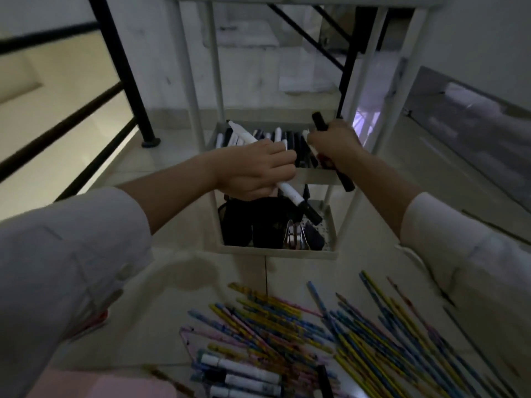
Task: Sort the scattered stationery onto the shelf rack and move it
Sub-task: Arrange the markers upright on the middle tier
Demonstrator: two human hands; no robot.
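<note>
Markers fill both hands: the left hand (255, 170) is curled in a fist round the middle of a white marker (287, 188), which runs slantwise through the grip. One end sticks out above the fist toward the far left, and the black-capped end juts out below it. The right hand (334, 145) is closed the same way round a black marker (319, 122), one end standing up above the fist and the other poking out beneath it on the near right. The two fists are close together but apart, both over the middle tray (316, 176) of the white shelf rack (355, 173). Just behind and beneath the knuckles, that tray holds a row of markers (277, 136), black and white, lying side by side. Under the left grip sits the lower tray (275, 251), with dark objects and metal binder clips (293, 239) in it. Well short of both grips, on the floor (172, 282), lie scattered patterned pencils (287, 320), with several loose markers (241, 369) at the near edge of the heap
</note>
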